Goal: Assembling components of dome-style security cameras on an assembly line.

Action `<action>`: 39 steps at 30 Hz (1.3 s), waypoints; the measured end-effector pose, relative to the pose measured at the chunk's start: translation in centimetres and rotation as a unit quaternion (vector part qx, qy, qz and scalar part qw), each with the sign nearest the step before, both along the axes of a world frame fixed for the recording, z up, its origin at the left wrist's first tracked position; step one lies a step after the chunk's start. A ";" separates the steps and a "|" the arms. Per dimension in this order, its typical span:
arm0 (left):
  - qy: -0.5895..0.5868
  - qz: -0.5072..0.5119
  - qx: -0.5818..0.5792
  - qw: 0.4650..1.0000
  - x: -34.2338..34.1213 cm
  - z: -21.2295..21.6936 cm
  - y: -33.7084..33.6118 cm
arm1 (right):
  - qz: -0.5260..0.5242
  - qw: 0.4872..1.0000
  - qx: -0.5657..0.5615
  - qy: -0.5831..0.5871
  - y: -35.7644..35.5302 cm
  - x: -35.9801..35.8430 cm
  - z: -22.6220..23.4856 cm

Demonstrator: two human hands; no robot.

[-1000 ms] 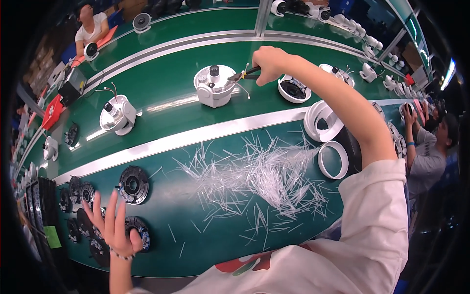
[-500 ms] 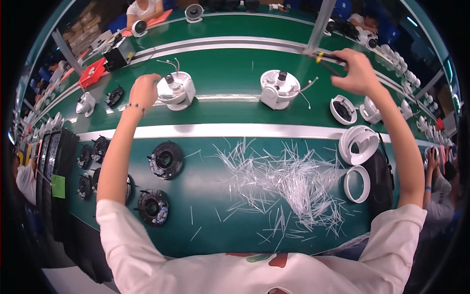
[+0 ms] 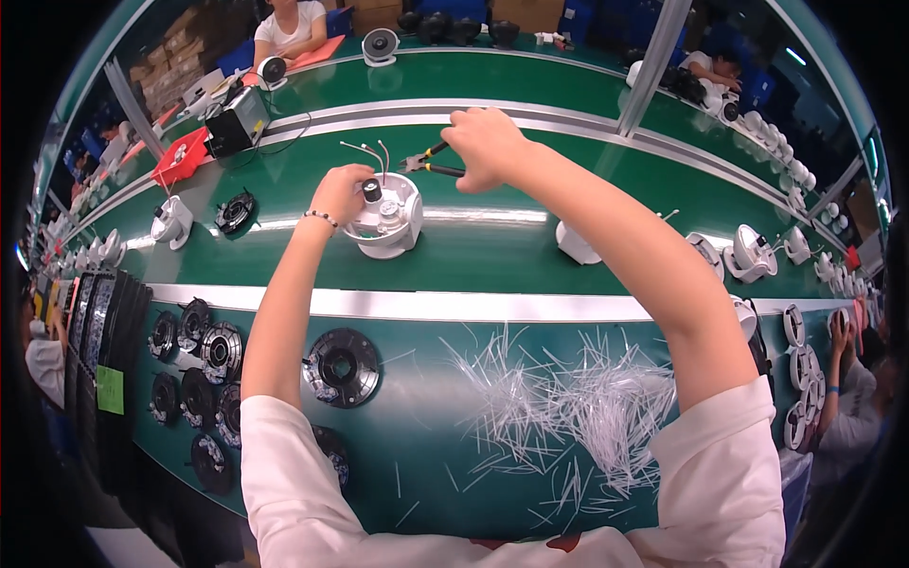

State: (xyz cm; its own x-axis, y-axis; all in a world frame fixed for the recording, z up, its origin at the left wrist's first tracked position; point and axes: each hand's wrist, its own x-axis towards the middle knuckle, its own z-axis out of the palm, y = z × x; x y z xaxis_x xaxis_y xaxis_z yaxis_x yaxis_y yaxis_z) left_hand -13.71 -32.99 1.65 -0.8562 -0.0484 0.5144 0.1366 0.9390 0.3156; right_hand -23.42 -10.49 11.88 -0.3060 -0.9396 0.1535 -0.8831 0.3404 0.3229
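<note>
A white round housing (image 3: 407,225) stands on the green bench with its open side up, a black cylindrical part (image 3: 372,190) and a white one inside. Several thin wires (image 3: 383,154) rise from its far side. My left hand (image 3: 341,195) is at its left rim, fingers curled next to the black part; the fingertips are partly hidden. My right hand (image 3: 485,147) grips black-and-yellow side cutters (image 3: 437,168). Their handles are spread, and the jaws point left, close to the wires. Beyond my right forearm, a second white housing (image 3: 576,244) is partly hidden.
A pile of thin translucent plastic strips (image 3: 606,407) covers the near bench. To the left lie several black round parts with circuit boards (image 3: 343,367). A metal rail (image 3: 445,303) crosses the bench. Further off are a red tray (image 3: 180,158) and a dark box (image 3: 237,123). Other people sit around.
My right hand has swung left with the cutters, from the far right to beside the wires of the left housing. My left hand stays at that housing. The view has shifted.
</note>
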 end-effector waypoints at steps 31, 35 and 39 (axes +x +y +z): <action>-0.088 -0.116 -0.134 0.980 -4.4 2.2 4.7 | 0.065 0.994 0.027 -0.082 1.7 -5.2 -2.6; -0.043 -0.085 -0.214 0.972 -3.9 1.9 4.6 | 0.060 0.995 0.042 -0.067 1.3 -5.3 -2.4; 0.004 -0.100 -0.178 0.979 -5.1 1.4 3.9 | 0.057 0.996 0.040 -0.054 1.9 -5.4 -2.4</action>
